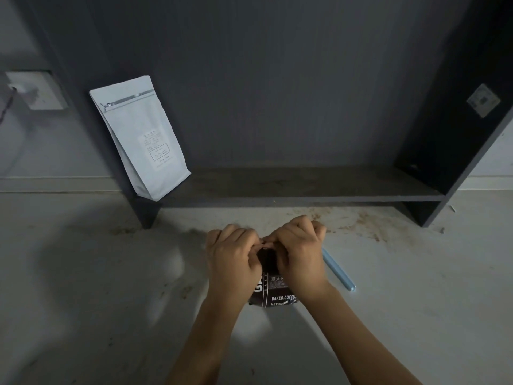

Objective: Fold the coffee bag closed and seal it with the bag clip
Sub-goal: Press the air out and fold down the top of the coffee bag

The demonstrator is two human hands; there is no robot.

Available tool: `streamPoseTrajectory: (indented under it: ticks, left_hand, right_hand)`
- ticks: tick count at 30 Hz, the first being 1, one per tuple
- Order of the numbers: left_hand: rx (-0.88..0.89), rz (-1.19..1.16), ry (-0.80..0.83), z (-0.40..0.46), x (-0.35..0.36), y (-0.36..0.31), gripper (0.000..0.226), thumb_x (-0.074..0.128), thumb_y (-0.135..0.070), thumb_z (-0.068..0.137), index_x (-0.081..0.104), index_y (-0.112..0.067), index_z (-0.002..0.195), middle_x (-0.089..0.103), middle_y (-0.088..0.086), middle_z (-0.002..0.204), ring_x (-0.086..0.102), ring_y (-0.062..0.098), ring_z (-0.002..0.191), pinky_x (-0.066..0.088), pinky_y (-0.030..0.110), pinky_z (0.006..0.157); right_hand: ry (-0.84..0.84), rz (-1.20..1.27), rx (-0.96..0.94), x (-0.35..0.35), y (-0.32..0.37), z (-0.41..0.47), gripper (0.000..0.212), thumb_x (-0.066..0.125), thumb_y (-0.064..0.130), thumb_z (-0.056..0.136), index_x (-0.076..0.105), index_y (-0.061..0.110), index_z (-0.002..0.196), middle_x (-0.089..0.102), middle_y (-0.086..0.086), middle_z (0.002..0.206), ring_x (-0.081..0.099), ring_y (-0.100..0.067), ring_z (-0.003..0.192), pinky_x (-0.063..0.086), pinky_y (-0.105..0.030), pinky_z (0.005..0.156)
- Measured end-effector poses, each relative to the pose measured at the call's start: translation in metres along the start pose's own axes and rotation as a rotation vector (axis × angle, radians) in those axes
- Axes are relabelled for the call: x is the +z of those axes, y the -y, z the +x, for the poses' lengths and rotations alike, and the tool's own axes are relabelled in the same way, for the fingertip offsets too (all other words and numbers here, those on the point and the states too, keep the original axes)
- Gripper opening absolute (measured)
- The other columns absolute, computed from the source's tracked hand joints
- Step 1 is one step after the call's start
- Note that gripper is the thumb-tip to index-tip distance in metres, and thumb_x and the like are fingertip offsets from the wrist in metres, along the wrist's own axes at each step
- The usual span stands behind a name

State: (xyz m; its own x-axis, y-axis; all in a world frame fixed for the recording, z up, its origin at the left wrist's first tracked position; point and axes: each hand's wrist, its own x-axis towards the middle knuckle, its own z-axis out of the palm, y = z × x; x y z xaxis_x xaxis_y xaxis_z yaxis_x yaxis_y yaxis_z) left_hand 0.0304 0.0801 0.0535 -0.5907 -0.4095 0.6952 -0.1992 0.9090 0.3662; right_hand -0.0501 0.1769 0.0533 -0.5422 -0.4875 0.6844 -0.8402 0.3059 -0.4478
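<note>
The top of the dark printed coffee bag (pixel 277 290) is hidden under both hands; its fold can't be made out. It is gripped by the left hand (pixel 231 262) & right hand (pixel 301 258), fingers curled, on the pale stained floor (pixel 416 315). A light-blue plastic bag clip (pixel 339 269) lies just right, untouched. A white pouch (pixel 141 137) leans in the dark shelf unit (pixel 305 187) behind.

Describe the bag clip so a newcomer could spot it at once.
Start at the dark shelf unit against the wall, then drop to the pale floor before it. Right of the hands lies a slim light-blue plastic bag clip, the only long, thin stick there.
</note>
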Motion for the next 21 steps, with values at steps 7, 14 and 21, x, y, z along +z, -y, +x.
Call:
streamPoseTrajectory:
  ticks: [7,14,21]
  left_hand:
    - [-0.012,0.003,0.019,-0.001,0.000,0.006,0.014,0.038,-0.007,0.053,0.046,-0.018,0.056,0.060,-0.005,0.054,0.042,0.014,0.066,0.026,0.029,0.067]
    - [-0.022,-0.016,0.051,-0.001,0.003,0.007,0.023,0.048,0.002,0.055,0.045,-0.021,0.057,0.065,-0.006,0.057,0.044,0.015,0.067,0.026,0.029,0.067]
    - [-0.002,-0.029,0.053,-0.001,0.002,0.008,0.016,0.047,-0.002,0.060,0.046,-0.017,0.056,0.064,-0.006,0.056,0.043,0.012,0.066,0.026,0.027,0.067]
  right_hand:
    - [0.055,0.036,-0.001,-0.013,-0.019,0.001,0.010,0.060,0.030,0.078,0.069,0.028,0.074,0.069,0.014,0.070,0.046,-0.011,0.087,0.019,-0.029,0.076]
    - [0.050,0.050,0.060,-0.017,-0.026,0.000,0.017,0.056,0.031,0.074,0.067,0.022,0.065,0.066,0.011,0.060,0.043,-0.009,0.077,0.020,-0.028,0.071]
    - [0.027,0.267,0.185,-0.025,-0.040,-0.010,0.024,0.054,0.036,0.075,0.070,0.018,0.071,0.056,0.033,0.065,0.053,-0.010,0.075,0.041,-0.018,0.070]
